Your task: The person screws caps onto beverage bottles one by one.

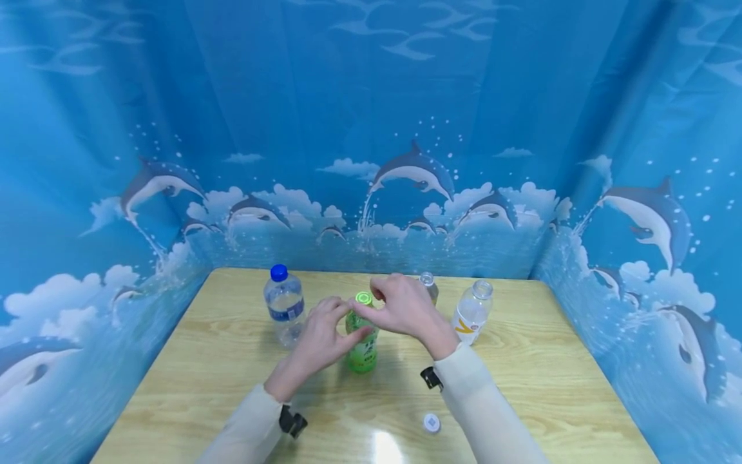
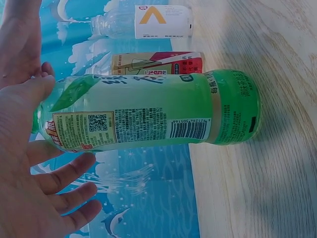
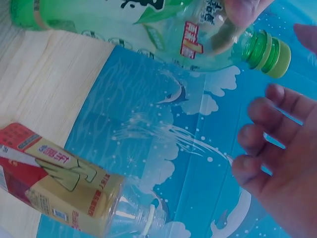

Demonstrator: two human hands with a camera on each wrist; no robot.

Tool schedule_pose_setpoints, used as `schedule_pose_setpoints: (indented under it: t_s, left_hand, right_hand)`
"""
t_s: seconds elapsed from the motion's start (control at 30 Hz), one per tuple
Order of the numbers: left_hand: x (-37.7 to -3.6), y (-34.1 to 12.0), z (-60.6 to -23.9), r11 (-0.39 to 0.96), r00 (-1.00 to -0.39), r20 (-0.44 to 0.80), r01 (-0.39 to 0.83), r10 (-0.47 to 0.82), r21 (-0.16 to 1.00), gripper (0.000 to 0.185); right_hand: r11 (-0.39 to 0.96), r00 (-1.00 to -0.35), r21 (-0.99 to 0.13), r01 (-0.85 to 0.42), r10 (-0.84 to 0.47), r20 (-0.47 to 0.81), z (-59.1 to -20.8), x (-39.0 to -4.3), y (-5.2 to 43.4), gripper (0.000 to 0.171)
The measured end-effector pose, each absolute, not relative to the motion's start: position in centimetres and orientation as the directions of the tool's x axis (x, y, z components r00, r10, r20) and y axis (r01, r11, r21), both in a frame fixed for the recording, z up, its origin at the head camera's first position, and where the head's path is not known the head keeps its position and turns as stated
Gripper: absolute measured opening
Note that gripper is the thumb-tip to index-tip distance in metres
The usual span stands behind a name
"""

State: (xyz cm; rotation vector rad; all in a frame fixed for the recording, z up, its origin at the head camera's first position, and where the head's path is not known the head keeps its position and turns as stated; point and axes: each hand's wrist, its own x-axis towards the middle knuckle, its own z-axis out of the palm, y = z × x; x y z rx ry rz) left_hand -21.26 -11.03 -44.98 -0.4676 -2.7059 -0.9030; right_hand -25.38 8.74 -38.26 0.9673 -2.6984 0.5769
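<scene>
A green tea bottle [image 1: 362, 357] with its green cap [image 3: 281, 59] on stands upright on the table in the head view. My left hand [image 1: 324, 332] holds it around the shoulder between thumb and index finger, while the other fingers [image 2: 74, 193] spread loosely away from it. Beside the cap is my right hand [image 1: 406, 306], its thumb and bent fingers on either side. In the right wrist view those fingers [image 3: 255, 141] are apart from the cap and hold nothing.
A clear bottle with a blue cap [image 1: 284, 306] stands on the left. Behind my right hand are an uncapped bottle with a red and beige label [image 3: 64, 183] and an uncapped clear bottle [image 1: 473, 312]. One loose white cap [image 1: 431, 423] lies near the front of the table [image 1: 522, 386].
</scene>
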Motion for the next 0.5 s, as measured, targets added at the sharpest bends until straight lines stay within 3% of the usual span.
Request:
schedule_pose_setpoints:
  t_s: [0.2,0.37,0.5]
  left_hand:
    - [-21.26,-11.1,-44.85,0.769,-0.91,0.346,0.388,0.231,0.508,0.074]
    - [-21.39,-11.03,-44.87,0.767,-0.895,0.376,0.413,0.241,0.491,0.071]
    - [-21.4,-11.0,-44.96,0.76,-0.891,0.385,0.42,0.241,0.495,0.061]
  right_hand:
    - [0.647,-0.738,-0.357,-0.674,-0.609,0.289,-38.44,-25.32,9.22,0.045]
    - [0.615,-0.71,-0.354,-0.705,-0.612,0.35,-38.73,-25.49,9.15,0.019]
    - [0.645,-0.713,-0.31,-0.699,-0.594,0.373,-38.95,-25.63,8.75,0.035]
